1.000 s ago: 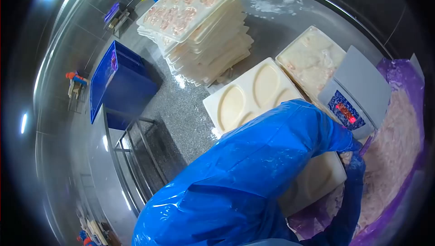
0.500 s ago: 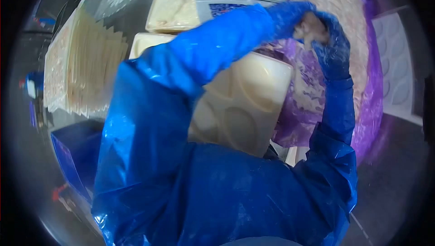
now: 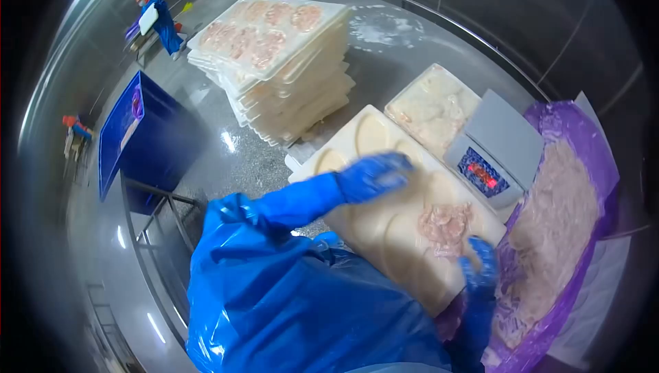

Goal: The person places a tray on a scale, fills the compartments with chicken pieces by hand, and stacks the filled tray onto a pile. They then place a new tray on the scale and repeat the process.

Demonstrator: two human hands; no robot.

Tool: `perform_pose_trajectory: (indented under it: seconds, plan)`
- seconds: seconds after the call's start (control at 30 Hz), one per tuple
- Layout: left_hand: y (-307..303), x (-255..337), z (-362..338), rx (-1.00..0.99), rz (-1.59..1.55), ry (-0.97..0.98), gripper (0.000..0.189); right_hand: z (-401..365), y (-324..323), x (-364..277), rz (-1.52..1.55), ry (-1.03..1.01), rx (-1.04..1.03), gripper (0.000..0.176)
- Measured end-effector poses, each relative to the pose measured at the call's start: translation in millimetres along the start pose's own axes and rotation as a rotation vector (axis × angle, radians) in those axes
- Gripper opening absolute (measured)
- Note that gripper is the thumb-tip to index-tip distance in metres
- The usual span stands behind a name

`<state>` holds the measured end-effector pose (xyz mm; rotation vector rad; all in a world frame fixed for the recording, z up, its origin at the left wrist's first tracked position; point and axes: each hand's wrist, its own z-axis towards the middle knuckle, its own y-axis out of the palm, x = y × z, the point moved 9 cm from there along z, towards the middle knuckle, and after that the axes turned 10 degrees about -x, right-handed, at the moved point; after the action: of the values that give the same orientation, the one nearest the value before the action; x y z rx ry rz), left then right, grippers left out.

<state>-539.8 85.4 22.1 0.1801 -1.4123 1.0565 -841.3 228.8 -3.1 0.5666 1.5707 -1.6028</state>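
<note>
A cream plastic tray with rounded hollows lies in front of me. One portion of pale pink raw meat sits in a hollow toward its right end. Over the tray's middle, my left hand, in a blue glove, stretches its fingers out with nothing in them. My right hand, gloved too, is at the tray's right edge, just beside the meat portion, fingers apart and holding nothing. To its right spreads a large mass of raw meat on purple plastic film.
Behind the tray stands a grey scale with a red display, beside a container of pale meat. A tall stack of filled trays rises at the back left. A blue bin stands left; people are farther off.
My hands, together over the meat mass before, have parted and come back over the tray. A meat portion now shows in a hollow. My view has turned left.
</note>
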Motion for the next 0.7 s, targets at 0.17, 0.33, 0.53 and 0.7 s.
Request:
perform_pose_trajectory:
  seconds: [0.17, 0.33, 0.53, 0.7]
  plan:
    - [-107, -103, -149, 0.287, 0.445, -0.431, 0.055, -60, -123, 161, -0.097, 0.3, 0.43, 0.046]
    - [-80, -140, -178, 0.335, 0.029, -0.811, 0.071, -193, -215, 294, -1.005, 0.736, 0.586, 0.072]
    - [-71, -132, -174, 0.333, 0.151, -0.754, 0.074, -189, -201, 347, -0.901, 0.871, 0.387, 0.071]
    - [-74, -137, -179, 0.417, 0.146, -0.814, 0.068, -201, -203, 392, -0.672, 0.862, 0.386, 0.065]
